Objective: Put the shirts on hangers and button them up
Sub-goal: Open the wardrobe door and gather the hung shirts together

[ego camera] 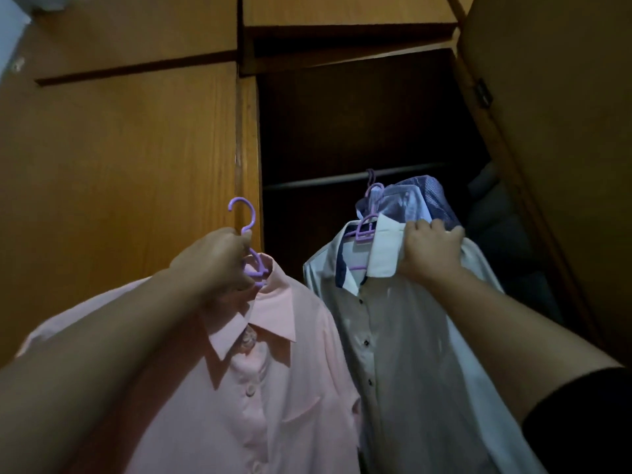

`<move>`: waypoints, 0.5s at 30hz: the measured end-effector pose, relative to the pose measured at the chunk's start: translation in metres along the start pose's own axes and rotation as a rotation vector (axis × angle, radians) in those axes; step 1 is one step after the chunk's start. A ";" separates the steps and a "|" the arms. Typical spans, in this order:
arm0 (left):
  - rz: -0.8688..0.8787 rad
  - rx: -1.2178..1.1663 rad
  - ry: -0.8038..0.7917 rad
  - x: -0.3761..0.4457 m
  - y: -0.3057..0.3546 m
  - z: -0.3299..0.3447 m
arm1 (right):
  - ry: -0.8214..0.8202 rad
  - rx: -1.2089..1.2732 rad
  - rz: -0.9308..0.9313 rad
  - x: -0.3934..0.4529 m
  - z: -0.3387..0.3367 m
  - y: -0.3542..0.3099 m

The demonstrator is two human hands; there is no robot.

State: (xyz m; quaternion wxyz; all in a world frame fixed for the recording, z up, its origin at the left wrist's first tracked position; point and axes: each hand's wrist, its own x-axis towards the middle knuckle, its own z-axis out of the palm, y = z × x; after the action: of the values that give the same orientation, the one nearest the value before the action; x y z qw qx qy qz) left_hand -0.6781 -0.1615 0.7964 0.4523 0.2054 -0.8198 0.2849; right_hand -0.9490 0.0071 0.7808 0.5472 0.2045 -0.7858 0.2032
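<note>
My left hand (213, 260) grips the neck of a purple hanger (244, 230) that carries a buttoned pink shirt (273, 388); its hook is free in the air, left of the open wardrobe. A white shirt (403, 354) with dark buttons hangs on another purple hanger (366, 230) from the wardrobe rail (328, 179). My right hand (431, 249) grips this white shirt at the collar and shoulder. Behind it hangs a purple patterned shirt (431, 200).
The wardrobe's closed wooden door (119, 183) stands on the left. Its open door (564, 131) is on the right. Dark clothing (496, 234) hangs at the far right of the rail. The rail left of the hung shirts is bare.
</note>
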 end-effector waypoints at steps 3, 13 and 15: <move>0.005 0.035 0.018 0.017 0.000 0.003 | 0.026 -0.010 -0.055 0.030 0.022 -0.016; -0.058 0.090 0.123 0.064 -0.004 0.008 | 0.120 -0.148 -0.131 0.150 0.084 -0.042; -0.059 0.085 0.151 0.067 -0.004 0.010 | 0.144 -0.150 -0.136 0.169 0.091 -0.042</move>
State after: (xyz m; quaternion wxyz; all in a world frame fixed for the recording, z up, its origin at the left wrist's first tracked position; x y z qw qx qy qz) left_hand -0.7157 -0.1766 0.8512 0.5121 0.2263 -0.7641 0.3206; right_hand -1.0504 -0.0939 0.9153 0.6287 0.2009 -0.7416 0.1204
